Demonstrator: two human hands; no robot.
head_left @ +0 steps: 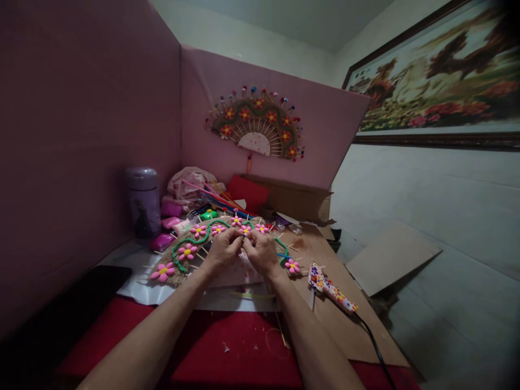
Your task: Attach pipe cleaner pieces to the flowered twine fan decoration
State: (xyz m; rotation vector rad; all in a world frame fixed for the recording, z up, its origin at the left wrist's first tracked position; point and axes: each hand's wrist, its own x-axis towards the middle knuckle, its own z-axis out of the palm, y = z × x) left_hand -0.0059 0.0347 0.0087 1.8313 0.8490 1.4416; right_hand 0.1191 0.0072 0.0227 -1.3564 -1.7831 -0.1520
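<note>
Right over the flowered fan (187, 251) on the table (203, 346), a small bluish piece (244, 237) was pinched by left hand (226, 248) and right hand (260, 251), marks on the framed picture (434, 81) too small to read.

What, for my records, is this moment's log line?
left hand, right hand: close together over pink-flowered fan | corded tool on cardboard | purple bottle upright

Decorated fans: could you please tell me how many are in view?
2: one fan on the pink panel, the other fan on the table, partly covered by the left hand and right hand.
</note>
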